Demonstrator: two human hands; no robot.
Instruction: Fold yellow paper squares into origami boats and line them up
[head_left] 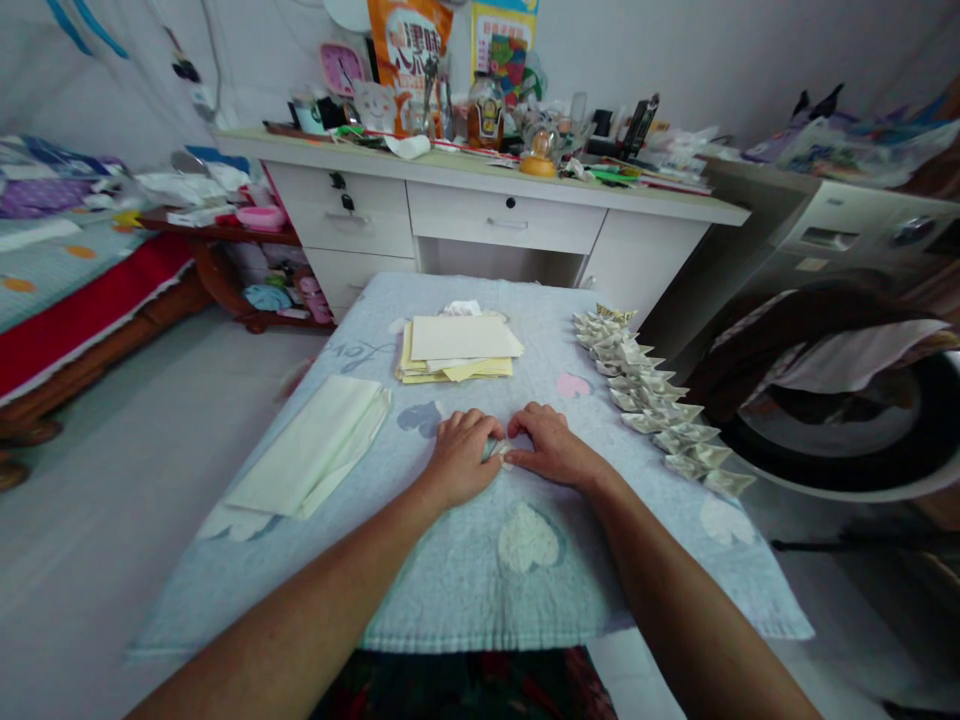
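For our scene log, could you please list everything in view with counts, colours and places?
Table: one, blue cloth, centre
Paper piece: one, whitish, table centre
Folded paper shapes: over ten, mostly whitish, table right
Paper stack: one, cream-yellow, table's far half
Folded sheets: one bundle, pale green, table left
Desk: one, white, behind table
Bag: one, orange, on desk
Clock: one, pink, on desk
Bottle: one, amber, on desk
Clutter: uncounted, mixed, on desk
Washing machine: one, grey, right
Clothes: uncounted, dark and white, machine opening
Bed: one, red side, left
Bowl: one, pink, left of desk
Left grip: one, bare, at paper piece
Right grip: one, bare, at paper piece
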